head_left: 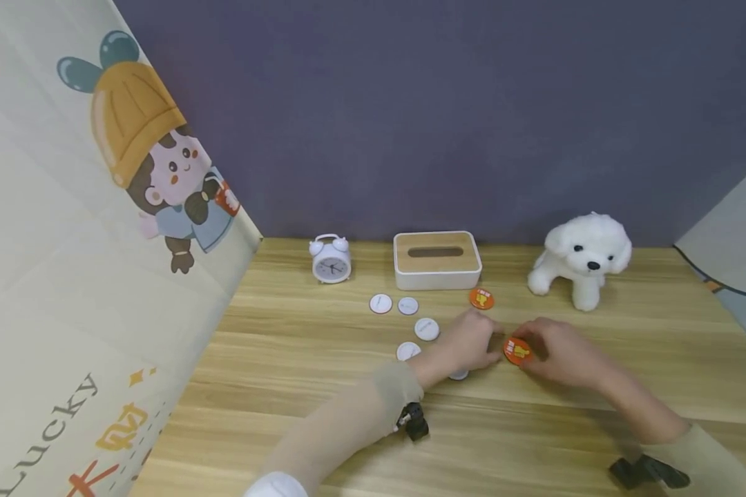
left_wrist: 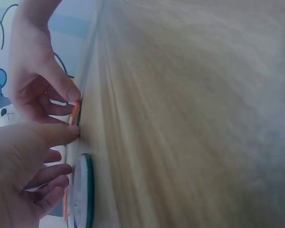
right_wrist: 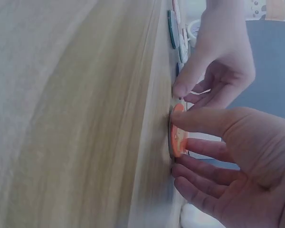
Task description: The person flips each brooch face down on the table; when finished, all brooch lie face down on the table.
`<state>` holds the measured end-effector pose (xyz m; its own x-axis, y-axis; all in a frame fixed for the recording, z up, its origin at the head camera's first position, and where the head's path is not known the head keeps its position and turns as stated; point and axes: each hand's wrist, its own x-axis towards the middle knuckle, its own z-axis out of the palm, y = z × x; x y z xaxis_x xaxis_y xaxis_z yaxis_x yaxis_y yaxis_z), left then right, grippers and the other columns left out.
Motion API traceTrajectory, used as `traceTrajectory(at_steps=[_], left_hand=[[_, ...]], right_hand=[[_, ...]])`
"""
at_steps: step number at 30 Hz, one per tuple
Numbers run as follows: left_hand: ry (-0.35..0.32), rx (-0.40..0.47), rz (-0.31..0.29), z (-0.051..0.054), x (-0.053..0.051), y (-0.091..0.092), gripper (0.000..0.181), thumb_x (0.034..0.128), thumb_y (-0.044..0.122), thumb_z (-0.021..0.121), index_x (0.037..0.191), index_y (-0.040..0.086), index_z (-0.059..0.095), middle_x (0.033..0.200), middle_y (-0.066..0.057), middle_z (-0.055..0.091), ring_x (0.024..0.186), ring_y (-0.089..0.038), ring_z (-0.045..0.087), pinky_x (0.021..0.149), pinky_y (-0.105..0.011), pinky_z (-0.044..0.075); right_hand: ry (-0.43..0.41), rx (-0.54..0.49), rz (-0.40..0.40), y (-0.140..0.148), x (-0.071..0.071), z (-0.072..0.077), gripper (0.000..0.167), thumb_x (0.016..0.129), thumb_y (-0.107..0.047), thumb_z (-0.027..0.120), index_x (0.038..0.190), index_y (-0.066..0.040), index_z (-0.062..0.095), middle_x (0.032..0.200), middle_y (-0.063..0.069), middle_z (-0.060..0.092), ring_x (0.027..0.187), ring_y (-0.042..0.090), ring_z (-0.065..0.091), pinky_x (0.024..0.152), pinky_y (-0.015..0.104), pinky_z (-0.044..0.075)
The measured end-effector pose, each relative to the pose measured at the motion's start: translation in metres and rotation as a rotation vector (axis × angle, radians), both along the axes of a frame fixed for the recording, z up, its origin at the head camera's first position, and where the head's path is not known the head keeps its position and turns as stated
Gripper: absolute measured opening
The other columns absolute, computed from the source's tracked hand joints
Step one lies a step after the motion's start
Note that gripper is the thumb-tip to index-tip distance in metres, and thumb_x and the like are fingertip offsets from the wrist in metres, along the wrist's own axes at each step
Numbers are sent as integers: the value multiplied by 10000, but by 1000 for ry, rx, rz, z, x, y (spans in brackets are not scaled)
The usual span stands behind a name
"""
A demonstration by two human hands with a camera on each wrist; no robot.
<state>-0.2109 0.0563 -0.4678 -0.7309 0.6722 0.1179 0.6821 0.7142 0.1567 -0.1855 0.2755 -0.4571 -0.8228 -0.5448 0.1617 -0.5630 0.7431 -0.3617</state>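
My right hand (head_left: 559, 352) pinches an orange round badge (head_left: 517, 351) by its edge, low over the wooden table. In the right wrist view, the thumb lies on this badge's orange face (right_wrist: 179, 137), with fingers at its far side. My left hand (head_left: 466, 342) is just to the left, its fingertips by the badge's near edge; whether they touch it is unclear. Under the left hand, a white disc (head_left: 458, 375) is partly hidden. Another white disc (head_left: 408, 351) lies beside the left wrist. A second orange badge (head_left: 481, 298) lies flat behind the left hand.
More white discs (head_left: 426, 329) lie left of the hands. Along the back stand a white alarm clock (head_left: 331, 266), a tissue box (head_left: 438, 276) with a wooden lid, and a white plush dog (head_left: 587, 248). A dark wall panel (head_left: 441, 124) rises behind the table (head_left: 273, 386).
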Motion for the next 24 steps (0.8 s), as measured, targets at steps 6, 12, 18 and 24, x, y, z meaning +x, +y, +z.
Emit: traceTrajectory(at_steps=[6,12,18,24], left_hand=[[-30,5,23,-5,1,5,263,947,356,804,1166,211,812,955,119,789,912,-40,664,859,-167,542],[-107,80,32,-6,2,4,245,961,287,803,1202,243,814,1124,133,813,984,1,692,881,-112,527],[-239,259,14,-3,2,1,278,935,213,828,1210,176,812,1002,86,816,763,54,583,662,-31,428],[-309,493,52,5,0,-7,310,927,168,830,1229,107,793,1012,-11,814,837,5,689,708,-16,480]], right_hand=[[-40,-26,-23,0,2,-4,392,759,-171,946,1105,-102,774,916,-76,704,765,10,564,644,222,493],[-49,-67,-66,-2,3,-10,289,760,-169,945,967,-174,743,872,-87,707,766,26,609,648,229,531],[-15,-133,-93,-4,4,-12,273,756,-147,948,941,-165,747,909,-48,744,802,60,668,695,251,593],[11,-320,-89,-2,1,-8,275,767,-62,942,974,-116,767,943,11,773,807,24,697,711,214,621]])
